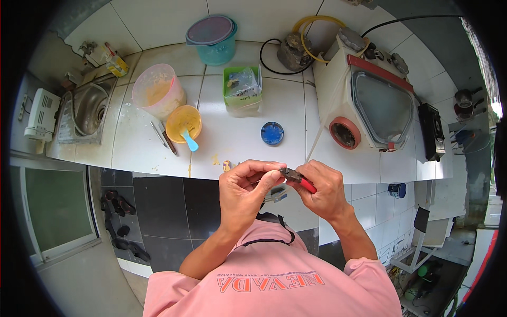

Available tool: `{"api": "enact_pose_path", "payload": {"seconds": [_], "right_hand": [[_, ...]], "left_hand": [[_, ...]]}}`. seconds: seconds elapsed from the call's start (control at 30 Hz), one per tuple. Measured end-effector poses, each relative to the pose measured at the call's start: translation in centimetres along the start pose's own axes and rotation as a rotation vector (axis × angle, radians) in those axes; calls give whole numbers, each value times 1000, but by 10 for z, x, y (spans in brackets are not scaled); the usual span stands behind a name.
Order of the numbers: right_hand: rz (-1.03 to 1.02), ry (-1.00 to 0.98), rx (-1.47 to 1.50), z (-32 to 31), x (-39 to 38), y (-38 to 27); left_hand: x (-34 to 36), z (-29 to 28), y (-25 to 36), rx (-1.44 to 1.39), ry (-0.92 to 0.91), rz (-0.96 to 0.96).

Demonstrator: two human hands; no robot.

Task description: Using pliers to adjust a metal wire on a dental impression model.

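Just beyond the counter's front edge, my right hand (326, 191) is closed round red-handled pliers (294, 176), whose dark jaws point left. The fingertips of my left hand (247, 195) meet in a pinch at those jaws; whatever they hold is too small to make out. A small yellow and purple piece (227, 165) lies on the counter edge behind my left hand. A round blue lid (272, 132) sits farther back on the white tiled counter (243, 132).
At left are a sink (92, 113), pink container (151, 90), yellow bowl with spoon (177, 120) and tools (161, 137). Behind stand a lidded teal tub (214, 45) and green container (242, 98). At right are a boxy machine (383, 108), hoses (322, 21) and a black stove (430, 129).
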State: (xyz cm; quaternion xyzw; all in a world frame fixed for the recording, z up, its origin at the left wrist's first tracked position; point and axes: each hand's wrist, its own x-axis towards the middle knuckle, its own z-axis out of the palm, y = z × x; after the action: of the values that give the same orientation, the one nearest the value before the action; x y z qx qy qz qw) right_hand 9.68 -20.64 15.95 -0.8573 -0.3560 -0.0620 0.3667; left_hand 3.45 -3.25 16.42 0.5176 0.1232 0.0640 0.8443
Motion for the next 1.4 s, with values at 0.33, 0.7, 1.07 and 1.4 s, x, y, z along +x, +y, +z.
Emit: {"api": "enact_pose_path", "payload": {"seconds": [0.33,0.7,1.07,1.4], "right_hand": [[-51,-254,215,-15,-11,7],[-16,-537,400,-21,-22,5],[485,-285,668,17,-42,-11],[245,-169,-201,132,-22,87]], "left_hand": [[-25,0,8,68,-71,-51],[-36,-14,11,180,-252,-129],[-43,-11,-23,113,147,74],[-38,-41,-49,-100,289,-172]]}}
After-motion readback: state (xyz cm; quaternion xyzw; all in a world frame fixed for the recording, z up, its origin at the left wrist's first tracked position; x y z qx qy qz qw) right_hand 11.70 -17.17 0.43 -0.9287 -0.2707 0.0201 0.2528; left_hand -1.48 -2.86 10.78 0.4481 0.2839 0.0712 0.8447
